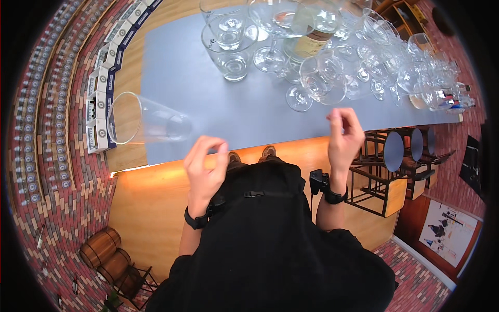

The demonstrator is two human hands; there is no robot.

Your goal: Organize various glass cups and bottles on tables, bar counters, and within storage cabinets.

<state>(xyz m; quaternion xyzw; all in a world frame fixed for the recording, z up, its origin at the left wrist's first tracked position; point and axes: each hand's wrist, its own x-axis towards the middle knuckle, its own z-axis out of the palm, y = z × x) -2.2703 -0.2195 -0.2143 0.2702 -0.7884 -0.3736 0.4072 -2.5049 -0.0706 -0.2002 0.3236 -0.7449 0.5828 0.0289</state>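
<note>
My left hand point(206, 163) is raised above the near edge of the counter with its fingers curled; no held thing shows in it. My right hand point(345, 134) is raised over the same edge, thumb near the curled fingers, also with nothing visible in it. Beyond my left hand, a large clear glass point(156, 121) stands at the left end of the blue-grey counter mat point(175, 70). A stemmed glass point(323, 80) is nearest to my right hand. Farther back are a clear tumbler point(230, 58), a tall-stemmed wine glass point(269, 58) and a labelled glass bottle point(312, 41).
Many stemmed glasses point(374, 58) crowd the counter's right side, with bottles point(464, 103) at its far end. Bar stools point(395, 152) stand at the right. White and blue boxes point(102, 80) line the left side, and wooden barrels point(100, 245) lie behind at the lower left.
</note>
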